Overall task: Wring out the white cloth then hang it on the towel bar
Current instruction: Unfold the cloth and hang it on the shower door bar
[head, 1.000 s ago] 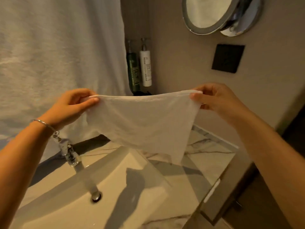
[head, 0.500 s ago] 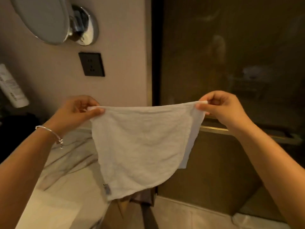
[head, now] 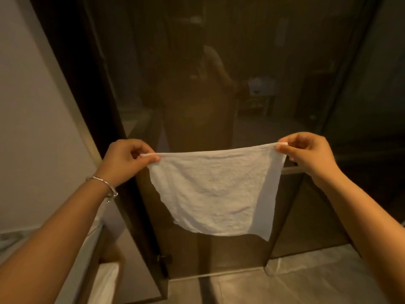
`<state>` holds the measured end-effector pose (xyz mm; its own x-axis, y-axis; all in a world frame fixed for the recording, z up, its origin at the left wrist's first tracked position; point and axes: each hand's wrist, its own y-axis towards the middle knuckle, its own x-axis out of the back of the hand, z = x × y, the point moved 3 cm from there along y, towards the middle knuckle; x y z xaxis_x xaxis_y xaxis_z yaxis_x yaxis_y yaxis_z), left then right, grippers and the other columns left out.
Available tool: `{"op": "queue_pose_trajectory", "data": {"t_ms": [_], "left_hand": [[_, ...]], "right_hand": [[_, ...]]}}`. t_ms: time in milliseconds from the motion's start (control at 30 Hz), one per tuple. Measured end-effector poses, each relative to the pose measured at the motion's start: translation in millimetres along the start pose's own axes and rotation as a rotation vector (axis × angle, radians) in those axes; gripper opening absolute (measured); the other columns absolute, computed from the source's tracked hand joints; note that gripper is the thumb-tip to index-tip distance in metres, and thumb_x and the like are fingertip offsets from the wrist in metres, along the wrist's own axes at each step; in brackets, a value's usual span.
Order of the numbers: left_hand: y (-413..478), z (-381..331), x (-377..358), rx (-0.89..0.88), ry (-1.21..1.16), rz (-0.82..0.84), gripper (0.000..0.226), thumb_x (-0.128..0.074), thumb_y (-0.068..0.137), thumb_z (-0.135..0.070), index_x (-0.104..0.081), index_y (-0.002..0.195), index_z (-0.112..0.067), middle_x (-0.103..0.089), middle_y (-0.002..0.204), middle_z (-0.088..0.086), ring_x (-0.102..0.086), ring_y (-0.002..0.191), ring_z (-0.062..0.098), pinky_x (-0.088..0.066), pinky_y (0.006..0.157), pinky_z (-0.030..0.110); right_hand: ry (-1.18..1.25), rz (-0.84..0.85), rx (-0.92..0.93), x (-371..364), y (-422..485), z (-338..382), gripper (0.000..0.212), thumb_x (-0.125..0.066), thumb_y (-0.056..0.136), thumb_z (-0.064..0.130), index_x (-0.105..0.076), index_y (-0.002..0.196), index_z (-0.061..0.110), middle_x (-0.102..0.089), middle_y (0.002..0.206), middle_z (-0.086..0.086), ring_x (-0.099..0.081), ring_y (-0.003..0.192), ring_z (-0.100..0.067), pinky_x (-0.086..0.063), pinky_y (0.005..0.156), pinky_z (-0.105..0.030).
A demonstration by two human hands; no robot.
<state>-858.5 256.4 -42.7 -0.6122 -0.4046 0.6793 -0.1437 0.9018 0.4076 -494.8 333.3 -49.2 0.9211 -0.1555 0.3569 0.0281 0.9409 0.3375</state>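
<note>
The white cloth [head: 210,189] hangs spread out flat in front of a dark glass door, its top edge stretched level. My left hand [head: 127,159] pinches its upper left corner and my right hand [head: 306,152] pinches its upper right corner. A short brass-coloured stretch of the towel bar [head: 291,170] shows on the glass just right of the cloth, below my right hand; the cloth hides the rest of the bar. I cannot tell whether the cloth touches the bar.
The dark glass door [head: 219,84] fills the middle and reflects the room. A pale wall [head: 26,128] stands at the left with the vanity edge [head: 96,233] below it. Tiled floor [head: 285,281] lies at the bottom.
The view has swung right, from the sink and mirror to the glass door. Both hands still hold the cloth spread by its top corners, now in front of the door.
</note>
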Motion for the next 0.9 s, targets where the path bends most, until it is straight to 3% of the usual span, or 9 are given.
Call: {"op": "queue_pose_trajectory", "data": {"t_ms": [100,167,300,433,567,633,733,833,900], "left_hand": [[38.5,-0.9,-26.3,-0.087,-0.027,0.055,0.015,-0.071,0.075,-0.017,-0.067,0.072,-0.031,-0.068,0.074,-0.009,-0.064,0.074,0.009,-0.047,0.064,0.018],[62.3,-0.4,-43.8,-0.113,-0.043,0.072,0.018,-0.069,0.077,-0.017,-0.066,0.074,-0.034,-0.068,0.076,-0.01,-0.063,0.074,0.008,-0.045,0.063,0.017],[95.4,4.7,-76.4,-0.092,-0.1,0.055,0.011,-0.068,0.077,-0.016,-0.068,0.076,-0.027,-0.07,0.072,0.0,-0.067,0.067,0.018,-0.055,0.061,0.028],[113.0,4.8,-107.5,-0.066,-0.18,-0.007,0.02,-0.069,0.077,-0.011,-0.065,0.072,-0.03,-0.068,0.071,-0.004,-0.067,0.061,0.005,-0.051,0.054,0.008],[116.3,5.7,-139.4,-0.162,0.007,-0.135,0.01,-0.068,0.075,-0.006,-0.069,0.078,-0.015,-0.059,0.082,-0.002,-0.057,0.069,0.007,-0.043,0.066,-0.001],[108.9,10.7,-157.5,-0.133,0.081,-0.175,0.007,-0.067,0.076,-0.005,-0.069,0.082,-0.008,-0.053,0.091,0.004,-0.053,0.074,0.012,-0.046,0.067,0.005],[94.9,21.3,-185.3,-0.079,0.173,-0.193,0.008,-0.066,0.077,-0.005,-0.068,0.085,-0.005,-0.052,0.091,0.009,-0.053,0.073,0.017,-0.049,0.065,0.027],[77.2,37.8,-207.4,0.028,0.232,-0.067,0.012,-0.058,0.083,-0.014,-0.066,0.088,-0.005,-0.05,0.091,0.006,-0.054,0.075,0.019,-0.048,0.069,0.032],[66.7,44.1,-219.4,0.06,0.261,0.007,0.015,-0.056,0.081,-0.013,-0.066,0.084,-0.002,-0.056,0.089,0.013,-0.058,0.075,0.025,-0.05,0.07,0.036]], "right_hand": [[0.014,-0.084,-0.062,10.1,22.0,-18.4,0.004,-0.068,0.079,0.021,-0.065,0.079,0.017,-0.067,0.084,-0.002,-0.065,0.076,-0.014,-0.049,0.056,-0.018],[0.005,-0.117,-0.087,15.7,35.9,-27.0,0.004,-0.068,0.08,0.02,-0.064,0.078,0.019,-0.067,0.083,-0.002,-0.066,0.074,-0.014,-0.05,0.051,-0.014],[0.036,-0.141,-0.128,23.8,59.8,-47.4,0.003,-0.067,0.081,0.017,-0.065,0.081,0.015,-0.068,0.085,-0.006,-0.068,0.074,-0.018,-0.054,0.052,-0.015],[0.074,-0.187,-0.176,26.1,86.6,-74.9,0.004,-0.067,0.081,0.017,-0.065,0.083,0.015,-0.068,0.088,-0.005,-0.069,0.077,-0.016,-0.059,0.059,-0.021],[0.109,-0.223,-0.174,17.7,112.0,-111.2,0.005,-0.067,0.081,0.017,-0.065,0.078,0.02,-0.067,0.087,-0.001,-0.067,0.082,-0.016,-0.059,0.07,-0.03],[0.11,-0.215,-0.177,9.8,117.2,-133.2,0.01,-0.066,0.082,0.017,-0.064,0.076,0.024,-0.067,0.085,0.0,-0.066,0.081,-0.016,-0.058,0.072,-0.033],[0.001,-0.123,-0.152,-1.1,123.0,-166.4,0.007,-0.064,0.082,0.015,-0.065,0.078,0.021,-0.068,0.08,-0.001,-0.065,0.078,-0.018,-0.057,0.074,-0.04],[-0.168,0.045,-0.109,-13.0,121.4,-195.0,0.005,-0.063,0.082,0.013,-0.067,0.08,0.015,-0.068,0.083,-0.007,-0.064,0.077,-0.021,-0.055,0.074,-0.044],[-0.292,0.162,-0.016,-20.5,118.9,-207.2,0.005,-0.063,0.082,0.013,-0.067,0.079,0.015,-0.066,0.084,-0.008,-0.063,0.075,-0.023,-0.054,0.069,-0.042]]}}
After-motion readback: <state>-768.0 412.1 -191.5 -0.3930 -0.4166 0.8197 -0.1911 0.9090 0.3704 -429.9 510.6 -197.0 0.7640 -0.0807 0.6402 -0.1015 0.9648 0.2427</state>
